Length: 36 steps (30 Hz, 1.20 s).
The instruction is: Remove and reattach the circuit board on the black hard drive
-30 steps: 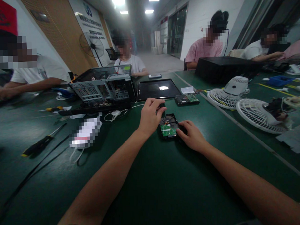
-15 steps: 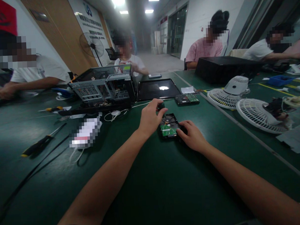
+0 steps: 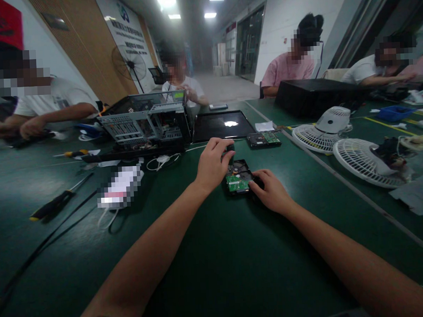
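Note:
A hard drive (image 3: 237, 180) with a green circuit board lies on the green table (image 3: 208, 252), in front of me. My right hand (image 3: 269, 187) grips its right edge between thumb and fingers. Above the drive's far left corner, my left hand (image 3: 216, 162) is closed on a small dark screwdriver handle (image 3: 230, 150). The tool's lower end is too small to make out against the drive. Beyond them, a second hard drive (image 3: 264, 140) lies on the table, touched by neither hand.
An open computer case (image 3: 143, 126) and flat black panel (image 3: 222, 125) stand beyond my hands. White fan parts (image 3: 366, 163) are at right. A phone (image 3: 121, 186) and screwdriver (image 3: 55, 204) lie at left. Several people sit around the table.
My left hand's fingers and thumb have shifted slightly around the dark handle. My right hand and the drive look unmoved. The person at far left has moved their hands.

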{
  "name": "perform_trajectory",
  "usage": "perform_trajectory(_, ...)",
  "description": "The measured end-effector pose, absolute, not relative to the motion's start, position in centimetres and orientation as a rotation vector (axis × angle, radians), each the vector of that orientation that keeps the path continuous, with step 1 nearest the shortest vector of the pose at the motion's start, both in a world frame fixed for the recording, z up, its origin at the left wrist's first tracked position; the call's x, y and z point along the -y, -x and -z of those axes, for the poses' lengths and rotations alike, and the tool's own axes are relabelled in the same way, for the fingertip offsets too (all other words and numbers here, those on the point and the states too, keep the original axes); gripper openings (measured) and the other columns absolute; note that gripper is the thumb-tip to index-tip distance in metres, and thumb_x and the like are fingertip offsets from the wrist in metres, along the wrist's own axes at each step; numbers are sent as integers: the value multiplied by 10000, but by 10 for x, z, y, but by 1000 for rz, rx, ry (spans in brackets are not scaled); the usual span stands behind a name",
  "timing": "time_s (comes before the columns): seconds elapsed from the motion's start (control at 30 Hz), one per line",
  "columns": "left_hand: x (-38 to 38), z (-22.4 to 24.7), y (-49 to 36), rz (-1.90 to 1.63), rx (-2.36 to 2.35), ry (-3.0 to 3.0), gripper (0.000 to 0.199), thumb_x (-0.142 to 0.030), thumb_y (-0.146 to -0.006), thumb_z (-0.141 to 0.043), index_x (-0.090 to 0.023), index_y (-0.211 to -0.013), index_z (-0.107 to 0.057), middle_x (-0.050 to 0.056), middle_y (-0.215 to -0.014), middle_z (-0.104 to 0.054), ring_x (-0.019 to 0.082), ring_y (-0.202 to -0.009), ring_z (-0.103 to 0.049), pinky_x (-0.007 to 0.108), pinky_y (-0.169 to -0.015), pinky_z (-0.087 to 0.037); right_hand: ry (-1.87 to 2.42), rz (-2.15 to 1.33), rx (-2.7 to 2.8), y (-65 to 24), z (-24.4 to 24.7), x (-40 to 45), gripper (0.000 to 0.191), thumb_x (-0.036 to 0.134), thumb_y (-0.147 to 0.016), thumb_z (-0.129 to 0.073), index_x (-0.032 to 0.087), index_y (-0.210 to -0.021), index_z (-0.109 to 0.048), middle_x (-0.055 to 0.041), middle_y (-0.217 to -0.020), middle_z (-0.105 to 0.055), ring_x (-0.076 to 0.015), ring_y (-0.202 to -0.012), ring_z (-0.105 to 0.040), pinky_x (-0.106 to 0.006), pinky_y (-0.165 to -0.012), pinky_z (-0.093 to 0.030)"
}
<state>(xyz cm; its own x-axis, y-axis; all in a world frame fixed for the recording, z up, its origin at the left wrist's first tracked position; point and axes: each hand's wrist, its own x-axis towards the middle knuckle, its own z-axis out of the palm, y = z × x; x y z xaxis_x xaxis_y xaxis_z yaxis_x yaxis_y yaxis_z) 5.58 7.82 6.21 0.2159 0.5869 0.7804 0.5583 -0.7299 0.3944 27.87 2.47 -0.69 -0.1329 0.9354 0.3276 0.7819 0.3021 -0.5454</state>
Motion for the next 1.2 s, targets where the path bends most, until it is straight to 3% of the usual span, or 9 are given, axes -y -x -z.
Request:
perform_trajectory(0.13, -75, -62, -58, -1546, -1099, -2458, 307, -99, -963, -597, -233, -1238, -618, 60, -1168, -650, 193, -1041, -642, 368, -929, -557, 1517, -312, 1966, -278, 6, -24, 361, 379, -952, -579, 158, -1227, -658, -155, -1222, -631, -286, -1147, -618, -443, -1052, -478)
perform_trajectory(0.33, -73, -62, -58, -1569, -1098, -2440, 232, -207, -947, -685, -231, -1172, -634, 50, -1134, -673, 188, -1002, -657, 346, -886, -573, 1529, -325, 1981, -279, 7, -24, 371, 384, -956, -578, 149, -1233, -654, -161, -1237, -629, -286, -1141, -618, -440, -1045, -482)
perform_trajectory(0.5, -77, -60, -57, -1658, -1158, -2421, 214, -185, -935, -694, -237, -1140, -668, 52, -1117, -622, 191, -1021, -633, 343, -867, -582, 1529, -322, 1971, -279, 7, -24, 380, 388, -958, -574, 151, -1244, -648, -159, -1249, -624, -281, -1141, -618, -437, -1053, -478)
perform_trajectory(0.7, -76, -62, -57, -1584, -1116, -2475, 238, -118, -967, -616, -225, -1178, -637, 58, -1183, -679, 203, -1081, -659, 386, -954, -563, 1527, -323, 1972, -278, 3, -23, 356, 379, -952, -576, 161, -1222, -656, -156, -1219, -630, -286, -1131, -621, -444, -1040, -485)
perform_trajectory(0.93, -78, -58, -58, -1629, -1154, -2355, 319, -284, -865, -803, -213, -1099, -597, 46, -1079, -715, 187, -908, -701, 372, -855, -598, 1515, -334, 1964, -278, 5, -23, 343, 378, -950, -582, 174, -1215, -663, -145, -1208, -630, -279, -1119, -624, -443, -1028, -494)
perform_trajectory(1.03, -80, -56, -58, -1660, -1144, -2292, 361, -279, -841, -826, -210, -1094, -578, 45, -1065, -697, 185, -930, -694, 357, -846, -607, 1529, -339, 1971, -278, 4, -23, 356, 379, -954, -576, 157, -1219, -661, -155, -1223, -624, -279, -1119, -624, -439, -1034, -489)
perform_trajectory(1.2, -78, -59, -58, -1642, -1134, -2357, 238, -200, -904, -740, -208, -1096, -600, 51, -1096, -636, 177, -967, -654, 330, -837, -603, 1540, -337, 1973, -279, 4, -23, 378, 379, -960, -568, 134, -1236, -650, -165, -1239, -621, -280, -1134, -620, -433, -1042, -480)
